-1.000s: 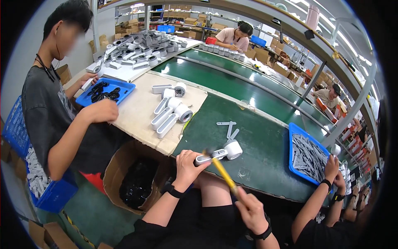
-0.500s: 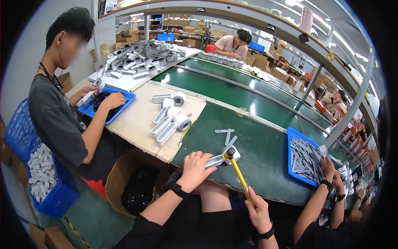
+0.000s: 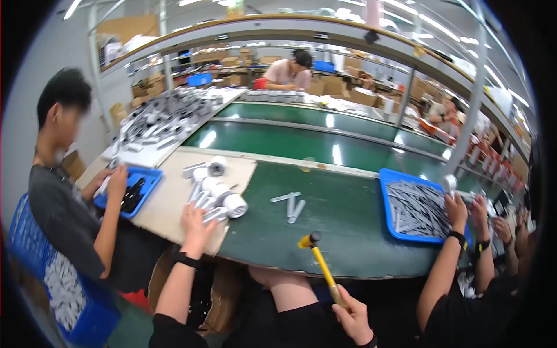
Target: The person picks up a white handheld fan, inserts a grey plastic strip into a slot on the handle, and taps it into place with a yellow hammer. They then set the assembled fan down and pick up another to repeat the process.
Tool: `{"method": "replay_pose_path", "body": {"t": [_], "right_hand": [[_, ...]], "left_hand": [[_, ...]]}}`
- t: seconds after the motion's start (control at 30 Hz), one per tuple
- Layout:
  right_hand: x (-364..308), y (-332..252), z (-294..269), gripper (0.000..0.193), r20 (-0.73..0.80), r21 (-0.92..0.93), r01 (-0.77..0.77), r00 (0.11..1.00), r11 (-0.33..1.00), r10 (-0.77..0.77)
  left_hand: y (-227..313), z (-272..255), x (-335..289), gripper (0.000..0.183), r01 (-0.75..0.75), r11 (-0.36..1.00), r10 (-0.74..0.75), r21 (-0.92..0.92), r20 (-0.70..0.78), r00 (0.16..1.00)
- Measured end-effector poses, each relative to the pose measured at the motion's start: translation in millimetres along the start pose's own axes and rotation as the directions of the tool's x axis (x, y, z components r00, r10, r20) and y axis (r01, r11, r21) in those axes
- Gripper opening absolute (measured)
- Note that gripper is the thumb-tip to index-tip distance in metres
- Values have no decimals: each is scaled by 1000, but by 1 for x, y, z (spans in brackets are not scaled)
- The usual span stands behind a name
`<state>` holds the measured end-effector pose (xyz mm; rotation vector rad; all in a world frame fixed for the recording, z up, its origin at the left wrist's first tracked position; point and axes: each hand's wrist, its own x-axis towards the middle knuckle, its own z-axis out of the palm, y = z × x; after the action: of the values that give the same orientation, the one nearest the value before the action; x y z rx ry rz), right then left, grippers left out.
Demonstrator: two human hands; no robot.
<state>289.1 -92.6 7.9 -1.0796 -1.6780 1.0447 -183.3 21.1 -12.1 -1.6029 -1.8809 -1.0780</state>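
Note:
My right hand (image 3: 354, 318) is closed round the lower handle of a small yellow hammer (image 3: 323, 264). The hammer's black and yellow head is raised over the front of the green worktop (image 3: 342, 220). At the left, my left hand (image 3: 197, 229) has its fingers closed on the handle end of a grey handled part (image 3: 235, 205) with a round white head. That part lies at the near end of a row of similar grey parts (image 3: 217, 166) on the beige board (image 3: 249, 165). Several slim grey strips (image 3: 296, 211) lie on the green worktop between my hands.
A blue tray (image 3: 384, 203) of grey strips stands to the right, beside a co-worker's hands (image 3: 456, 211). Another person at left works over a blue tray (image 3: 152, 188) of black pieces. Grey parts are heaped (image 3: 168, 116) behind. A green conveyor (image 3: 272, 139) runs beyond the worktop.
My left hand has carried the grey part from the green worktop left onto the beige board. The hammer has come away from the part, still in my right hand. The view has shifted.

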Motion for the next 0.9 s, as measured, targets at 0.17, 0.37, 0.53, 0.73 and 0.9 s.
{"method": "replay_pose_path", "body": {"t": [0.17, 0.37, 0.53, 0.73, 0.9], "right_hand": [[-5, 3, 3, 55, -1, -9, 77, 997, 997, -77], [-12, 7, 5, 56, -2, 55, 57, 998, 997, -57], [-10, 13, 6, 57, -9, 135, 61, 998, 989, -61], [0, 11, -2, 59, -11, 365, -81, 996, 928, 91], [35, 8, -5, 63, 20, 554, -156, 985, 818, 174]], "left_hand": [[-17, 6, 22, 41, 36, 999, -35, -12, 101, 994], [-4, 36, 68, 44, 285, 929, -332, 235, 196, 923], [-23, 57, 85, 54, 408, 787, -521, 463, 145, 841], [38, 43, 28, 46, 9, 968, -22, 252, 46, 999], [132, 0, -19, 17, 73, 945, 31, -319, 309, 950]]}}
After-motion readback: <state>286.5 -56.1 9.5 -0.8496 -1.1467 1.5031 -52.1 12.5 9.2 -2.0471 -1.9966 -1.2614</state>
